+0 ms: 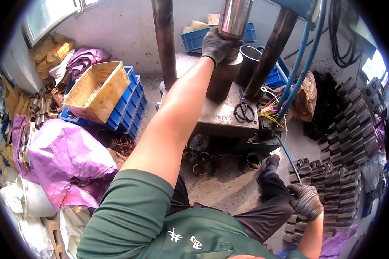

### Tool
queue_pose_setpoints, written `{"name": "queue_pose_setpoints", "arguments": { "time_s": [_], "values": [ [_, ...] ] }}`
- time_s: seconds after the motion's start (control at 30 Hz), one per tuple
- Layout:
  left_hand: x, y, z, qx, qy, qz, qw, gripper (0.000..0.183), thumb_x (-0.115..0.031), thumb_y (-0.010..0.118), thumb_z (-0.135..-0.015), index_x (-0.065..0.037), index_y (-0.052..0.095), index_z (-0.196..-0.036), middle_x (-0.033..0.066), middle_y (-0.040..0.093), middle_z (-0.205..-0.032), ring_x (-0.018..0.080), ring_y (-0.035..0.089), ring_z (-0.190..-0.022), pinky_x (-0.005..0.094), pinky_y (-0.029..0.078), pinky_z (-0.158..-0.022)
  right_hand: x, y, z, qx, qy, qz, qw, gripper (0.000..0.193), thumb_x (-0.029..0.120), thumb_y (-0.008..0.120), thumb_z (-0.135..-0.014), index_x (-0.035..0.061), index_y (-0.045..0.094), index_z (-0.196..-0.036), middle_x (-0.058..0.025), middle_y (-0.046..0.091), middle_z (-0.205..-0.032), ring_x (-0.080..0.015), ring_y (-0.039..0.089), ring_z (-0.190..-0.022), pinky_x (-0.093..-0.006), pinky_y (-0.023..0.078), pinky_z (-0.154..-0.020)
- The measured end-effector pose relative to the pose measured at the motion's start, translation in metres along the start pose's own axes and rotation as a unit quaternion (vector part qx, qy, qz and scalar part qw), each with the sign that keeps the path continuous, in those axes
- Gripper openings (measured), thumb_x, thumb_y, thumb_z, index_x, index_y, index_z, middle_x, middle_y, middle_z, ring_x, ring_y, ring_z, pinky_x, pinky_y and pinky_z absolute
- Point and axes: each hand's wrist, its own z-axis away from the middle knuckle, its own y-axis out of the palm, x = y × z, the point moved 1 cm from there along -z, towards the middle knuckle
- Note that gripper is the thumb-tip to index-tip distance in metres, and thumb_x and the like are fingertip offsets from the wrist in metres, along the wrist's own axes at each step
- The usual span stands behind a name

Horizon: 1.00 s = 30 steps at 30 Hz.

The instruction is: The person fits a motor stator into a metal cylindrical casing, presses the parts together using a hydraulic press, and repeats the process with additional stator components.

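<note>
With the view read as a clock face, we find a bench press bed (222, 115) just past 12 o'clock, its two steel posts (163, 41) standing toward 11 and between 1 and 2. A polished metal cylinder (236, 17) hangs near half past twelve, above a dark upright cylinder (220, 82) on the bed; we judge the two are stacked this way to bring them roughly into line. The gloved left hand (220, 46) lies between them, fingers curled at the polished cylinder's lower end, perhaps to steady it; its far side is hidden, so we cannot make out how tightly it is closed or what it encloses. Toward 4 o'clock, the gloved right hand (306, 201) is folded into a fist around the end of a blue lever (288, 159), which slants toward the press base, presumably so that this arm can work it while seated. Scissors (244, 111) rest on the bed near 2 o'clock, seemingly kept within reach, and rows of metal sleeves (348, 136) lie at 3 o'clock, likely racked for ready handling.
</note>
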Motion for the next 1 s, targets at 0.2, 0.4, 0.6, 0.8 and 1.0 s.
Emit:
{"name": "queue_pose_setpoints", "arguments": {
  "time_s": [0.2, 0.4, 0.6, 0.8, 1.0],
  "values": [
    [-0.003, -0.002, 0.002, 0.001, -0.016, -0.007, 1.000, 0.081, -0.045, 0.102, -0.058, -0.005, 0.066, -0.118, 0.0137, 0.076, -0.113, 0.0264, 0.074, -0.106, 0.0383, 0.058, -0.097, -0.002, 0.041, 0.016, -0.013, 0.013, 0.040, 0.999, 0.022, 0.019, 0.067, -0.079, 0.0075, 0.076, -0.095, -0.0180, 0.072, -0.089, -0.0406, 0.071, -0.086, -0.0512, 0.057, -0.080],
    [0.002, 0.001, 0.000, 0.007, -0.005, 0.002, 1.000, 0.082, -0.043, 0.102, -0.058, -0.004, 0.067, -0.121, 0.0140, 0.076, -0.115, 0.0267, 0.073, -0.106, 0.0380, 0.057, -0.098, -0.004, 0.041, 0.017, -0.017, 0.005, 0.041, 0.999, 0.018, 0.019, 0.069, -0.079, 0.0077, 0.075, -0.091, -0.0175, 0.071, -0.087, -0.0404, 0.071, -0.083, -0.0507, 0.057, -0.077],
    [-0.003, -0.003, 0.003, 0.019, -0.002, 0.014, 1.000, 0.086, -0.043, 0.102, -0.055, -0.003, 0.067, -0.122, 0.0154, 0.076, -0.115, 0.0280, 0.074, -0.106, 0.0384, 0.057, -0.099, -0.003, 0.031, 0.015, -0.016, 0.002, 0.040, 0.999, 0.015, 0.019, 0.069, -0.080, 0.0081, 0.075, -0.088, -0.0172, 0.072, -0.086, -0.0402, 0.071, -0.082, -0.0498, 0.058, -0.076],
    [0.013, 0.001, -0.005, 0.006, 0.008, 0.004, 1.000, 0.092, -0.048, 0.102, -0.053, -0.001, 0.067, -0.124, 0.0184, 0.076, -0.116, 0.0290, 0.074, -0.106, 0.0382, 0.057, -0.099, -0.005, -0.006, 0.000, -0.051, 0.029, -0.052, 0.997, 0.019, 0.010, 0.066, -0.080, 0.0041, 0.075, -0.096, -0.0188, 0.072, -0.089, -0.0397, 0.071, -0.080, -0.0466, 0.058, -0.075],
    [0.013, 0.003, -0.003, 0.006, 0.013, 0.005, 1.000, 0.092, -0.048, 0.101, -0.053, 0.002, 0.068, -0.124, 0.0203, 0.076, -0.115, 0.0300, 0.074, -0.105, 0.0380, 0.057, -0.099, 0.001, -0.016, -0.006, -0.099, 0.018, -0.059, 0.993, 0.030, -0.001, 0.061, -0.081, 0.0030, 0.075, -0.107, -0.0206, 0.074, -0.096, -0.0380, 0.073, -0.081, -0.0436, 0.059, -0.074]
  ]
}}
